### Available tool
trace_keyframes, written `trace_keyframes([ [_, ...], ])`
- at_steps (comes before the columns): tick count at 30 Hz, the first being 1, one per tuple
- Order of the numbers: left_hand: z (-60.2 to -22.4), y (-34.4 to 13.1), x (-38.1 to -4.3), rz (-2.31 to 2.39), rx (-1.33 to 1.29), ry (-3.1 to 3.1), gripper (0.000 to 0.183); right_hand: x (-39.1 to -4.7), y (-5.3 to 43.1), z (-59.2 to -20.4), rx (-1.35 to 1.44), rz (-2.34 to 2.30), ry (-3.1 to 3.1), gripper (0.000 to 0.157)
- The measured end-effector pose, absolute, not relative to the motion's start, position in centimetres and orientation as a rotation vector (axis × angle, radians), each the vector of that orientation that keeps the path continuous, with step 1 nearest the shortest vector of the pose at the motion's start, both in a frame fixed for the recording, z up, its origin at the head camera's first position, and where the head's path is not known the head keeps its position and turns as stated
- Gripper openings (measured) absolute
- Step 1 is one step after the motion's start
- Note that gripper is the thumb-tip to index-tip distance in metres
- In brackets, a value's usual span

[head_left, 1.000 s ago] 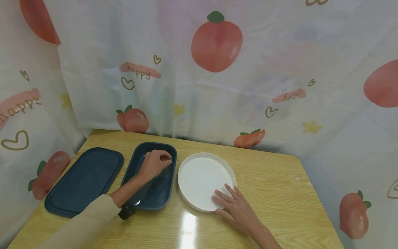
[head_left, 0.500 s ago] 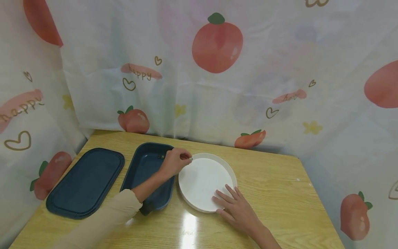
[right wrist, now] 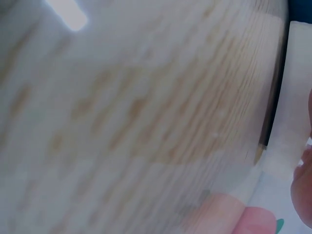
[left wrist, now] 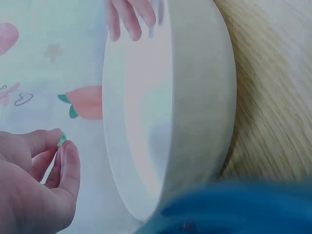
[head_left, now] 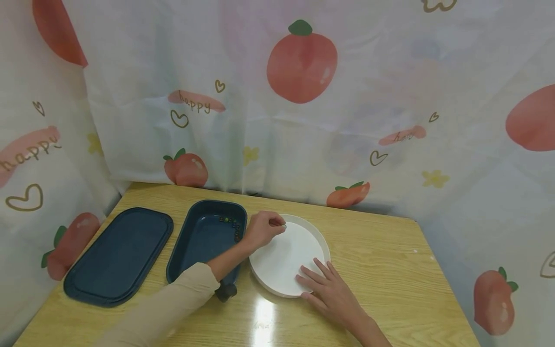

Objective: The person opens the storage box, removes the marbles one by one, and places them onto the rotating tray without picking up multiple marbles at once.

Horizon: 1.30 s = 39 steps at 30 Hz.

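My left hand [head_left: 263, 228] is over the far left part of a round white tray [head_left: 282, 265] with a low rim. Between its thumb and fingertips it pinches a small green glass marble [left wrist: 62, 140], clearest in the left wrist view. The fingers of my right hand [head_left: 333, 290] are spread and straight, resting on the near right rim of the white tray. Left of that tray stands a deep dark blue rectangular container [head_left: 200, 243], where several small dark marbles [head_left: 231, 220] lie along the far right corner. My left forearm hides part of its near right side.
A dark blue rectangular lid [head_left: 119, 255] lies flat at the left of the wooden table [head_left: 381, 270]. A white curtain [head_left: 299, 144] printed with peaches hangs behind and beside the table. A black wrist camera [head_left: 226, 291] sits under my left forearm.
My left hand has moved right, out of the blue container to above the white tray, carrying the marble. The marbles in the container's corner have come into sight. My right hand has stayed put.
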<state>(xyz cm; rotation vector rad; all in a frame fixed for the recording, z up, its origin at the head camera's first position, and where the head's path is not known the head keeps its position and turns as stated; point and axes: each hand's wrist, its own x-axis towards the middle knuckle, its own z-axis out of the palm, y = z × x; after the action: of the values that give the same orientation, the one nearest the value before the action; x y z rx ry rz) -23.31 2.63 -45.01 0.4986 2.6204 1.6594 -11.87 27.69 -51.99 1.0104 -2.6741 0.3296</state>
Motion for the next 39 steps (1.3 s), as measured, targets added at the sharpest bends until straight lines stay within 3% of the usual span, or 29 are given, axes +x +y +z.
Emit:
trace_keyframes([
  [15, -47.2, 5.2, -24.6, 1.669, 0.217, 2.571, 0.005, -12.0, 27.8, -52.1, 1.008, 0.313, -2.679, 0.041],
  [39, -50.2, 5.6, -24.9, 1.581, 0.258, 2.641, 0.003, -12.1, 27.7, -51.8, 1.039, 0.334, -2.688, 0.041],
])
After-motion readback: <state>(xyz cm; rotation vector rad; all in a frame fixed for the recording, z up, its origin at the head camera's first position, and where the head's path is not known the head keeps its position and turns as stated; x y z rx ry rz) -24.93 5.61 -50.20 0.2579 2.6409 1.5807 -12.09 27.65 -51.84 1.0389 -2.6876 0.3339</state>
